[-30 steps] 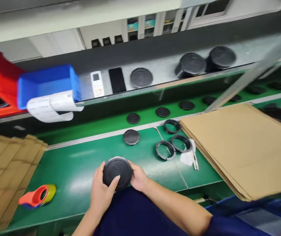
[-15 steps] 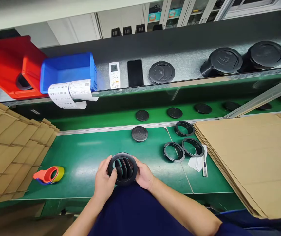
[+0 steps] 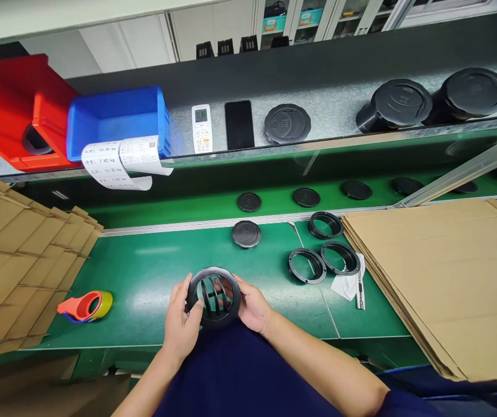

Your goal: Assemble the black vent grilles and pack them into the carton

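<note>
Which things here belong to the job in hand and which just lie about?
Likely the job:
slatted vent, held by left hand and right hand
three black rings on the bench
black disc nearest the vent

Apparently just lying about:
white remote on the shelf
dark phone-like slab beside it
tape dispenser, untouched

A green bench (image 3: pixel 144 278) carries black rings (image 3: pixel 319 268), a disc (image 3: pixel 246 234) and a tape dispenser (image 3: pixel 75 307)

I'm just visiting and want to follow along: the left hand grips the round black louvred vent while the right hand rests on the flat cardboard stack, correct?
Not quite: the right hand isn't on the flat cardboard stack. The head view shows it holding the right edge of the round black louvred vent, which the left hand does grip.
</note>
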### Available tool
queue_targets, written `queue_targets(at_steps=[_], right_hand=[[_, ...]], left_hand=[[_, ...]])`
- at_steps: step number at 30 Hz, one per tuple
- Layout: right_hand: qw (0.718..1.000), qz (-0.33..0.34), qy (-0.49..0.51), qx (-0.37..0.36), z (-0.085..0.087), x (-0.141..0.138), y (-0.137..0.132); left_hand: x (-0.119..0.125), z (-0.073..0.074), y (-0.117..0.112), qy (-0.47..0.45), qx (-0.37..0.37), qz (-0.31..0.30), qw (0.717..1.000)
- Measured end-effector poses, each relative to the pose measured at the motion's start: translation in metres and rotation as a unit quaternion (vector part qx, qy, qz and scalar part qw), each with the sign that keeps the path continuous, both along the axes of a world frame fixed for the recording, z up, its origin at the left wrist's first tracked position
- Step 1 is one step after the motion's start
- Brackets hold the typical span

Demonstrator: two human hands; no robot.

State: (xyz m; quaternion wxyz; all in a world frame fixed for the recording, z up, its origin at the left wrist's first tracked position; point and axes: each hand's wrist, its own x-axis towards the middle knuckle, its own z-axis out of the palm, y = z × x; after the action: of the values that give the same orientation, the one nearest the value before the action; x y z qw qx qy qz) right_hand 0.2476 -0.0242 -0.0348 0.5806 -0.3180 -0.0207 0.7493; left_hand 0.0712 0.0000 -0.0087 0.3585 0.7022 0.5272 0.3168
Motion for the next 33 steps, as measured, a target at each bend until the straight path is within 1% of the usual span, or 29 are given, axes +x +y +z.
queue_targets(at_steps=[5, 8, 12, 15, 19, 23, 27, 33], right_hand=[[1.0, 0.005, -0.008, 0.01, 0.001, 0.0, 0.0], [1.0, 0.007, -0.007, 0.008, -0.001, 0.001, 0.0], [1.0, 0.013, -0.005, 0.021, -0.005, 0.002, 0.001], [0.999, 0.017, -0.007, 0.037, -0.002, 0.002, 0.0], [0.998, 0.015, -0.008, 0.058, 0.007, 0.002, -0.002], [0.999, 0.012, -0.015, 0.039, 0.013, 0.002, -0.003], [1.0, 0.007, -0.026, 0.014, 0.017, 0.001, -0.004], [1.0, 0.01, -0.029, 0.003, 0.014, 0.0, -0.004]], left_hand=[[0.004, 0.009, -0.005, 0.066, -0.009, 0.01, 0.998], [0.003, 0.008, -0.005, 0.041, -0.005, -0.005, 0.999], [-0.002, 0.003, -0.005, 0.005, -0.007, -0.032, 0.999], [-0.007, -0.001, -0.006, -0.003, -0.009, -0.036, 0.999], [-0.011, -0.002, -0.008, -0.022, 0.003, -0.041, 0.999], [-0.013, -0.001, -0.008, -0.041, 0.004, -0.046, 0.998], [-0.011, 0.002, -0.008, -0.057, -0.015, -0.035, 0.998], [-0.009, 0.006, -0.009, -0.067, -0.032, -0.014, 0.997]])
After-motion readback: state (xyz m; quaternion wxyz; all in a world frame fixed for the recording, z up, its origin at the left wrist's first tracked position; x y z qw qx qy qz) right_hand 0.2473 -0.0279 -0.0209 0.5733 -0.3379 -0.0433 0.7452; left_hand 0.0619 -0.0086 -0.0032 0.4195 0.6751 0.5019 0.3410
